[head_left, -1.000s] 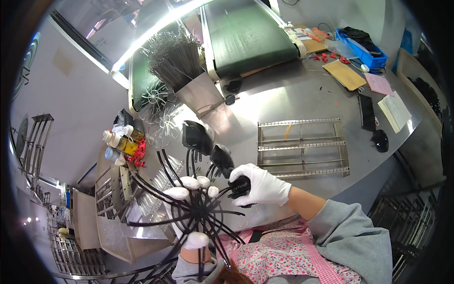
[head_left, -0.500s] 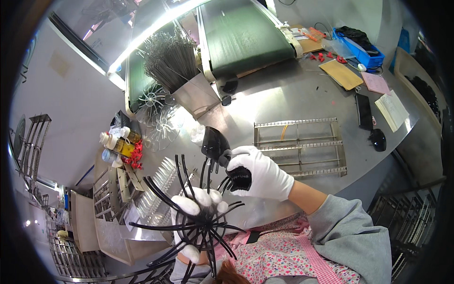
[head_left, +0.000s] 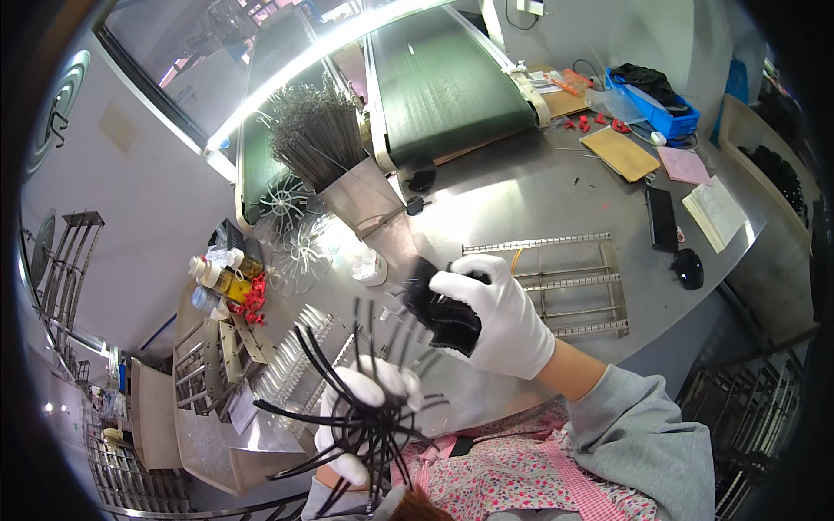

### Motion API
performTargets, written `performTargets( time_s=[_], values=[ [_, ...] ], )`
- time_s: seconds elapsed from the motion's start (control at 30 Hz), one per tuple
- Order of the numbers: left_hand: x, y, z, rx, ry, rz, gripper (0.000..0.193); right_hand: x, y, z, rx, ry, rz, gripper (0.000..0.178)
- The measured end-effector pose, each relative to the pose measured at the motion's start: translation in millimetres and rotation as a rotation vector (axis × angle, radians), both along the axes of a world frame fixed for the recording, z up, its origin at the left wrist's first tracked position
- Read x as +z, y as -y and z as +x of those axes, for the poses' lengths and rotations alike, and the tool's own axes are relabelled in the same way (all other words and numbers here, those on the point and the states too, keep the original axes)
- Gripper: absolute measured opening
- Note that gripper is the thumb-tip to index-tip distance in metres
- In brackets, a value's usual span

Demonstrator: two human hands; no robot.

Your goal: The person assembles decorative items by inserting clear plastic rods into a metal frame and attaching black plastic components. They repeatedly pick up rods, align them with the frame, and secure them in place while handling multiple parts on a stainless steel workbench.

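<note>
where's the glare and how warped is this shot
Head view: a bright light strip glares along the conveyor belt, with a soft sheen on the metal table; fisheye bends the wire rack and blackens the corners; both gloved hands look sharp.

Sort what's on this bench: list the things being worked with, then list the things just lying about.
In hand:
left hand gripping the black spoked frame
right hand holding black flat pieces

Lying about:
metal rack
bundle of thin rods
black phone
brown pad
blue bin
small bottles
</note>
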State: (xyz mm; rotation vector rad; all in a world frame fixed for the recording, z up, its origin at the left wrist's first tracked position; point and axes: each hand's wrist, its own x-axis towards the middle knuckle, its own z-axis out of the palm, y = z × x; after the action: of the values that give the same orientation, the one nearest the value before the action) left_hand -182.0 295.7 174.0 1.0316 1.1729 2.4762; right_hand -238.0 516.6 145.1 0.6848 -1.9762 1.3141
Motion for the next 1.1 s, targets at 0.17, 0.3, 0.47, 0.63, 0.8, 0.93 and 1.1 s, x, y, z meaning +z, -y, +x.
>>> performTargets(
  time_s=[0.17, 0.3, 0.47, 0.63, 0.8, 0.93, 1.1],
  values=[
    [-4.8, -0.4, -2.1, -0.195, -0.116, -0.01, 0.077, 21.9, -19.3, -0.8, 0.212, 0.016, 0.082, 0.048],
    [-3.9, -9.9, 1.5, -0.24, -0.146, -0.034, 0.07, 24.2, -31.9, 0.4, 0.303, 0.02, 0.097, 0.047],
    [9.8, -48.1, -11.2, -0.383, -0.235, -0.094, 0.065, 18.2, -66.2, 4.6, 0.22, 0.011, 0.124, 0.059],
    [32.9, -92.9, -18.9, -0.523, -0.248, -0.194, 0.064, 15.1, -107.8, 12.6, 0.16, -0.088, 0.05, 0.046],
    [54.3, -147.9, 10.9, -0.181, -0.116, -0.454, 0.067, 1.6, -132.2, 21.5, -0.13, -0.169, -0.112, 0.045],
    [55.9, -195.5, 25.4, -0.02, -0.099, -0.686, 0.066, -16.1, -140.8, 21.6, -0.447, -0.311, -0.185, 0.042],
    [59.4, -239.5, 31.0, 0.015, -0.351, -0.627, 0.081, -54.4, -180.2, 23.3, -0.646, -0.246, -0.355, 0.051]
  ],
)
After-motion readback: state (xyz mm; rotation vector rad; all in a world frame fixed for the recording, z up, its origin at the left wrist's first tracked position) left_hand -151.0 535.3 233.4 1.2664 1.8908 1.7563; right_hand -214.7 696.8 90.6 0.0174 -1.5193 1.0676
